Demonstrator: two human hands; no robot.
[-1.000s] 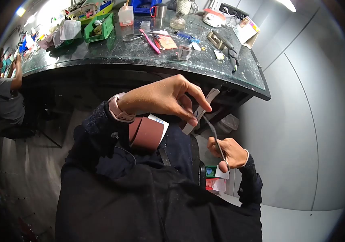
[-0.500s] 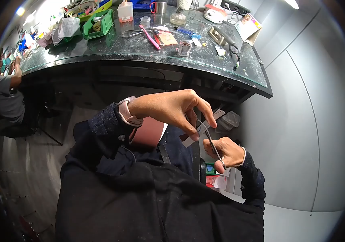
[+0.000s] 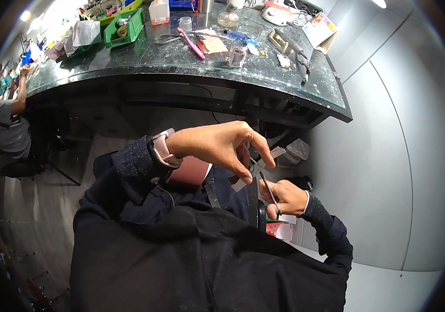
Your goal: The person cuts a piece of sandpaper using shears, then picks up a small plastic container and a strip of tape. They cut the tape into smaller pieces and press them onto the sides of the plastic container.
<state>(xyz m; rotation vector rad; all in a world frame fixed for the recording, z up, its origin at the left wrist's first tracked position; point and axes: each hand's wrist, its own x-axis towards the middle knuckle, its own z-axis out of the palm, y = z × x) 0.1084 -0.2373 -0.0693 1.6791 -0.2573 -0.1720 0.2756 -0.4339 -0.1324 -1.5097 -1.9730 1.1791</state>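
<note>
My left hand (image 3: 221, 148), with a pale watch at the wrist, arches above my lap. Its thumb and forefinger curve round a narrow pale strip (image 3: 240, 184), which shows under the thumb and behind the forefinger; the other fingers are partly hidden. In my right hand (image 3: 287, 197) is a slim metal tool that looks like scissors (image 3: 268, 188). My right thumb sits at its handle end, and its upper end reaches beside the strip near my left fingers. A reddish-brown roll, like sandpaper (image 3: 188, 171), lies on my lap under the left wrist.
Ahead stands a dark workbench (image 3: 181, 73) with a glass-edged top. On it are a green bin (image 3: 123, 32), a pink-handled tool (image 3: 191, 43), a small clear cup (image 3: 237, 57) and a handpiece (image 3: 295, 47). Another person (image 3: 8, 125) sits at the far left. A grey wall (image 3: 373, 156) rises at right.
My right hand and the scissors have shifted slightly left and up. My left hand has dropped a little, and more of the pale strip shows around its fingers.
</note>
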